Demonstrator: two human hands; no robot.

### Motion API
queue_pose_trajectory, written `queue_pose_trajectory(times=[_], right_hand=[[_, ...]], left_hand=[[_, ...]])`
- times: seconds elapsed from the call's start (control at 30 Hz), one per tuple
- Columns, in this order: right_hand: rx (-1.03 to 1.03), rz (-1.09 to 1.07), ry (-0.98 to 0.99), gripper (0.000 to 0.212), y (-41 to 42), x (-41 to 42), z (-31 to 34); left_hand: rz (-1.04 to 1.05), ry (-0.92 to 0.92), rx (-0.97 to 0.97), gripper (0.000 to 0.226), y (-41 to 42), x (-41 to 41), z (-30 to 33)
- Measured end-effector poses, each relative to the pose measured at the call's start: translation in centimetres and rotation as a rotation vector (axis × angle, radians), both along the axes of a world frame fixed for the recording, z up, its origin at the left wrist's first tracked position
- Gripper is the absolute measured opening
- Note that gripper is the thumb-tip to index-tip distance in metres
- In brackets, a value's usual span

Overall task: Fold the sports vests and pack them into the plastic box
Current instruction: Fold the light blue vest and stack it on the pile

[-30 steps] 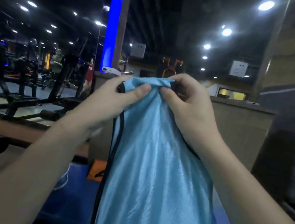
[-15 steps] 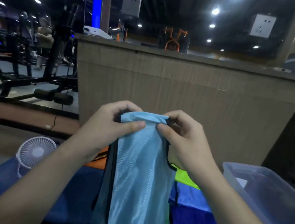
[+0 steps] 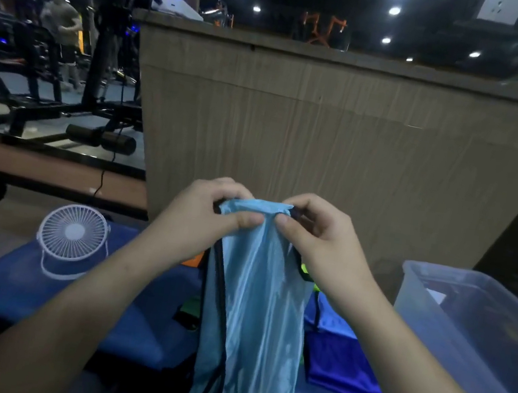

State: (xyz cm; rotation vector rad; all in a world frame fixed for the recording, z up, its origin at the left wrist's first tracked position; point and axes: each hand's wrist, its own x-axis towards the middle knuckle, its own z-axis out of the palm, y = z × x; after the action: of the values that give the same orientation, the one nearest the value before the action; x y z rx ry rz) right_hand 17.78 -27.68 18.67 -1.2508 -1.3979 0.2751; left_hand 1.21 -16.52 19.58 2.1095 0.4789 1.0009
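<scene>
I pinch the light-blue vest (image 3: 254,298) by its top with both hands — left hand (image 3: 202,217), right hand (image 3: 318,240) — and should lay it flat left of the plastic box (image 3: 470,321), edges matched.

The vest (image 3: 254,298) hangs down in the middle, held up at its top by both hands. The left hand (image 3: 202,221) is on the left of the top edge and the right hand (image 3: 315,240) is on the right, close together. Below lies a mat (image 3: 95,306). A small fan (image 3: 72,240) stands on the mat, left of the vest. More vests (image 3: 343,358) lie on the mat behind the hanging one, to the right. A plastic box (image 3: 467,334) sits at the far right. A counter (image 3: 345,142) stands behind everything, and gym machines (image 3: 46,85) are far back on the left
</scene>
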Motion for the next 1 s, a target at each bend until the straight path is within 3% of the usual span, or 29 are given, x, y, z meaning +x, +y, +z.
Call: queue_pose_trajectory(times=[0.2, 0.27, 0.4, 0.57, 0.73, 1.0], right_hand=[[-0.216, 0.083, -0.026, 0.023, -0.3, -0.1, -2.5], [-0.309, 0.071, -0.115, 0.029, -0.5, 0.3, -4.1], [-0.399, 0.073, -0.21, 0.024, -1.2, 0.9, -6.6], [-0.362, 0.03, -0.215, 0.025, -2.1, 1.5, -8.3], [-0.298, 0.017, -0.084, 0.014, -2.5, 2.1, -8.1], [-0.277, -0.106, -0.134, 0.013, -1.6, 4.6, -6.3]], left_hand=[[0.049, -0.158, -0.052, 0.008, 0.2, -1.2, 0.9], [0.064, -0.149, -0.03, 0.007, 0.5, -1.6, 1.1], [0.106, -0.132, 0.0, 0.009, 2.0, -2.7, 1.3], [0.128, -0.109, 0.007, 0.006, 3.3, -4.1, 1.5], [0.137, -0.055, -0.008, 0.004, 4.3, -4.6, 1.9], [0.07, 0.067, 0.043, 0.003, 5.6, -3.4, 3.9]])
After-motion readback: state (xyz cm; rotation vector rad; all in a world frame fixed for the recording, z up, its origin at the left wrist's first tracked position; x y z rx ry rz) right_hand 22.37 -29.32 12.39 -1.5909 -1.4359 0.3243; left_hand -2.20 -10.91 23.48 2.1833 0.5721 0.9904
